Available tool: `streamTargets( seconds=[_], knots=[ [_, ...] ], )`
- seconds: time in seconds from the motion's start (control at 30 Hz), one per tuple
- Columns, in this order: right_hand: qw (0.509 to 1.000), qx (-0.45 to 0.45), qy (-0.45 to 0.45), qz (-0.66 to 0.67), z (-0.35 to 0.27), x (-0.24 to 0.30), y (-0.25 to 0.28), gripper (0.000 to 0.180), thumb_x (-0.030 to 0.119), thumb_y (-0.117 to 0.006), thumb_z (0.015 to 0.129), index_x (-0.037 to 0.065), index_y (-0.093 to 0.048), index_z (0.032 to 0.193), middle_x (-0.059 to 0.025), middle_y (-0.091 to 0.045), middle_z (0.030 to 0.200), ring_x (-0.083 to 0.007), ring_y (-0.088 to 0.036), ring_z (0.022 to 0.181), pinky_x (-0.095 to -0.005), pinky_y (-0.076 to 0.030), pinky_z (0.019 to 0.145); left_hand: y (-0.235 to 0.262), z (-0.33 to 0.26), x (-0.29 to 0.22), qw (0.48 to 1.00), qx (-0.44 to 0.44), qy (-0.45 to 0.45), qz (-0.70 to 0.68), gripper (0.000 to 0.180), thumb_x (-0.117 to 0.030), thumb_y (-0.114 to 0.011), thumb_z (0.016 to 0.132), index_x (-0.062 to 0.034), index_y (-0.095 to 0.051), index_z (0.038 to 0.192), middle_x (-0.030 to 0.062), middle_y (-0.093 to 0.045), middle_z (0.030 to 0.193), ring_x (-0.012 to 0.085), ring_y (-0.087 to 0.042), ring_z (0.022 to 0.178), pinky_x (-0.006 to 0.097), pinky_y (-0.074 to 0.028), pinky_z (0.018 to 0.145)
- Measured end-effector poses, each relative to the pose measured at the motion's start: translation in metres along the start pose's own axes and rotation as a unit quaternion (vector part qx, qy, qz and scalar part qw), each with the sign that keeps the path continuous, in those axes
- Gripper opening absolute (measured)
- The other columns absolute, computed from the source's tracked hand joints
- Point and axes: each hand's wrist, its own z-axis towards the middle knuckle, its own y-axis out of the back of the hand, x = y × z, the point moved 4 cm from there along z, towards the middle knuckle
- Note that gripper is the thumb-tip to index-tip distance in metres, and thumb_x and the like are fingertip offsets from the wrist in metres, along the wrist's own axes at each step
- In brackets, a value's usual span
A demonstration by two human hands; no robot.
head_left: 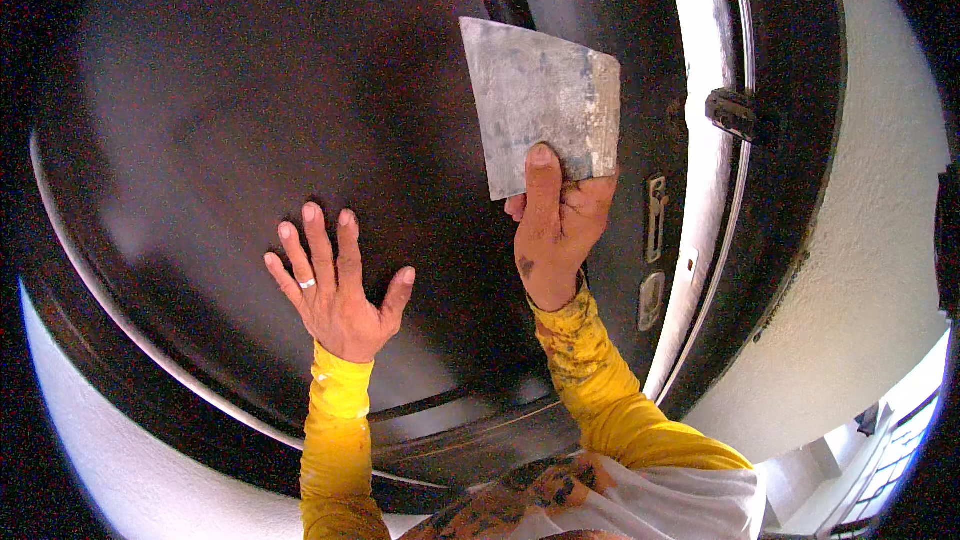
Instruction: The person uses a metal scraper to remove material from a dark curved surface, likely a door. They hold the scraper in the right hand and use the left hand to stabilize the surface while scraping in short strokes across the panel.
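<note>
A dark brown door (210,150) with a sheen fills most of the view. My left hand (343,302) is spread flat at the door's surface, fingers apart and a ring on one finger; whether the palm presses on it I cannot tell. Higher up and to the right, my right hand (560,225) grips a broad grey metal scraper (545,100), its blade pointing upward. The thumb lies along the blade's lower part, with the other fingers behind it. Worn, blotchy marks show on the blade's right side. No handle is visible.
Right of my right hand are a metal lock plate (655,218) and an oval fitting (651,300). A bright white strip (706,30) runs along the door's right edge, with a black block-shaped fitting (735,115) beside it. A pale textured wall (870,200) stands beyond the frame.
</note>
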Motion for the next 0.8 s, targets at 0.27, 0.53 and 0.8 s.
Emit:
streamTargets(
  seconds=[0.27,0.53,0.8],
  knots=[
    [0.997,-0.035,0.016,0.066,-0.002,0.004,-0.003,0.049,0.035,-0.062,0.096,-0.003,-0.045,0.121,-0.0149,-0.064,0.097,-0.0175,-0.060,0.059,-0.0296,-0.051,0.051,0.001,0.001,0.000,1.000,-0.007,0.005,-0.003,0.079,-0.065,-0.046,0.094,-0.0139,-0.036,0.153,0.0152,-0.024,0.162,0.0412,-0.013,0.150,0.061,-0.002,0.118],
    [0.983,-0.041,0.159,-0.088,-0.006,0.016,0.013,0.036,0.023,-0.065,0.093,-0.002,-0.056,0.118,-0.0148,-0.067,0.095,-0.0233,-0.066,0.072,-0.0347,-0.054,0.060,0.002,-0.001,0.000,1.000,0.001,0.007,-0.003,0.080,-0.065,-0.046,0.093,-0.0135,-0.036,0.153,0.0158,-0.025,0.162,0.0418,-0.014,0.150,0.062,-0.003,0.118],
    [0.836,0.124,0.445,-0.296,-0.014,0.028,-0.004,0.065,0.017,-0.072,0.074,0.006,-0.056,0.137,-0.0167,-0.062,0.112,-0.0364,-0.061,0.093,-0.0456,-0.048,0.079,0.007,-0.005,0.002,1.000,0.000,0.011,-0.008,0.079,-0.064,-0.047,0.093,-0.0128,-0.036,0.153,0.0174,-0.025,0.161,0.0423,-0.014,0.150,0.062,-0.003,0.117]
  ],
)
